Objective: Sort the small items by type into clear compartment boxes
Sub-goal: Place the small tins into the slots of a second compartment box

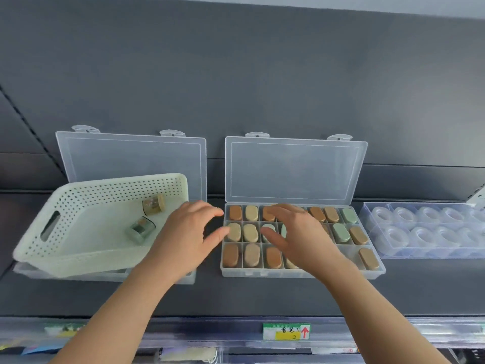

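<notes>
A clear compartment box (pixel 372 271) lies open on the dark shelf, its lid (pixel 294 169) leaning on the back wall. Its cells hold oval items in brown (pixel 231 254), beige (pixel 250 232) and pale green (pixel 341 232). My right hand (pixel 296 235) hovers over the box's middle cells with fingers spread, hiding several items. My left hand (pixel 191 235) is at the box's left edge, fingers relaxed, holding nothing I can see. A pale green perforated basket (pixel 78 200) rests tilted on a second clear box (pixel 157 278) at the left. It holds two small glass jars (pixel 153 204) (pixel 140 229).
A closed clear box of tape rolls (pixel 425 229) sits at the right on the shelf. The second box's lid (pixel 131 156) stands open behind the basket. A price label with a red arrow (pixel 286 331) is on the shelf's front rail.
</notes>
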